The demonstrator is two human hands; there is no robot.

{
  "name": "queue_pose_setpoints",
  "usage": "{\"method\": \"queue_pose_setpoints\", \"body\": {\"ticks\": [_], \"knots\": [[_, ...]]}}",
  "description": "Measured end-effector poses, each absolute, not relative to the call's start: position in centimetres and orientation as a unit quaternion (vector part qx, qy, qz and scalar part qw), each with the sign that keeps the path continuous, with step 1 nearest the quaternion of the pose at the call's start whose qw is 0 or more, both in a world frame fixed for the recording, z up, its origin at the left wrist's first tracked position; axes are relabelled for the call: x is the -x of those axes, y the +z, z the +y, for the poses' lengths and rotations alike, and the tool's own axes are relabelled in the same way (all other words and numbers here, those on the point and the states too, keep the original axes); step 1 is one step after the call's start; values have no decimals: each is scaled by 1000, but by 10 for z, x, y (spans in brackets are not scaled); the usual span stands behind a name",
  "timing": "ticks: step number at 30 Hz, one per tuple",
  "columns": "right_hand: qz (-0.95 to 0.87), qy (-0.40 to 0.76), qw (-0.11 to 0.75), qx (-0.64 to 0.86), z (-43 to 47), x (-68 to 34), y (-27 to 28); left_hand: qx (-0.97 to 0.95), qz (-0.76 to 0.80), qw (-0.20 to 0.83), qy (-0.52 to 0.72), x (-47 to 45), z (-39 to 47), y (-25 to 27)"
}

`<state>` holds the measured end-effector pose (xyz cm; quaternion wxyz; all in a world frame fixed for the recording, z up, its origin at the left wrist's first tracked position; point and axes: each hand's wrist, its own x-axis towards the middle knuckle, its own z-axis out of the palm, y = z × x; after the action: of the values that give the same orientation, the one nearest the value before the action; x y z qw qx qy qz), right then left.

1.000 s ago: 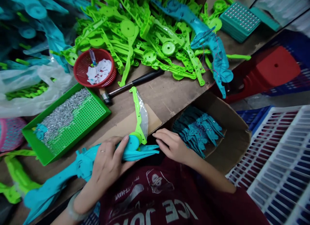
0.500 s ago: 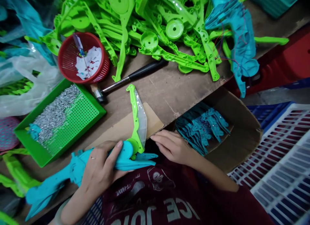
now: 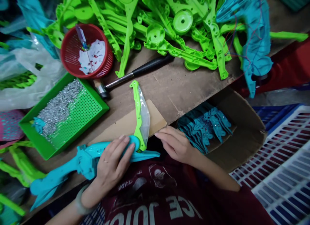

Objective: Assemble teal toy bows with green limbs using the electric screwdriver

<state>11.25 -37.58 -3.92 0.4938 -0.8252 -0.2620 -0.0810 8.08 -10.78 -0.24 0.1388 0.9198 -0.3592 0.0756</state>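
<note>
My left hand [image 3: 113, 160] lies over a long blue plastic toy casing [image 3: 87, 162], its fingers closed across the round end. From that end a bright green plastic arm with a clear blade-like panel [image 3: 141, 115] sticks up, resting over a cardboard piece [image 3: 155, 117]. To the right, my right hand [image 3: 175, 144] is closed, with fingertips pinched together beside the cardboard's corner. Whatever is between those fingertips is hidden. The casing lies along the table's near edge, in front of my dark red shirt.
A green basket [image 3: 84, 117] holds many small silver screws. Behind it stand a red basket [image 3: 70, 57] with white pieces and a screwdriver [image 3: 83, 44], and a hammer [image 3: 140, 70]. Green plastic parts [image 3: 167, 52] are heaped behind. A box [image 3: 249, 131] of blue parts stands right.
My left hand has shifted right along the casing, and its fingers now cover more of the round end. My right hand stays pinched in nearly the same place. The view has shifted slightly.
</note>
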Motion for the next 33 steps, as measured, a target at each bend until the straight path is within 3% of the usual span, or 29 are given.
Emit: {"method": "queue_pose_setpoints", "body": {"ticks": [3,9,14,26,30,33], "knots": [[-305,-120,431,840,-380,-127,-29,-919,-361,138,84,-78,-112,-7],[-559,-106,156,807,-364,-190,7,-933,-309,124,138,-76,-119,-18],[-716,-115,49,687,-347,-223,15,-929,-288,131,193,-75,-122,-28],[-664,74,22,744,-339,-236,38,-940,-248,87,218,-79,-157,-28],[-617,96,19,781,-343,-240,59,-948,-222,157,167,-67,-129,-3],[-555,53,78,827,-338,-253,87,-943,-199,206,171,-47,-71,11]]}}
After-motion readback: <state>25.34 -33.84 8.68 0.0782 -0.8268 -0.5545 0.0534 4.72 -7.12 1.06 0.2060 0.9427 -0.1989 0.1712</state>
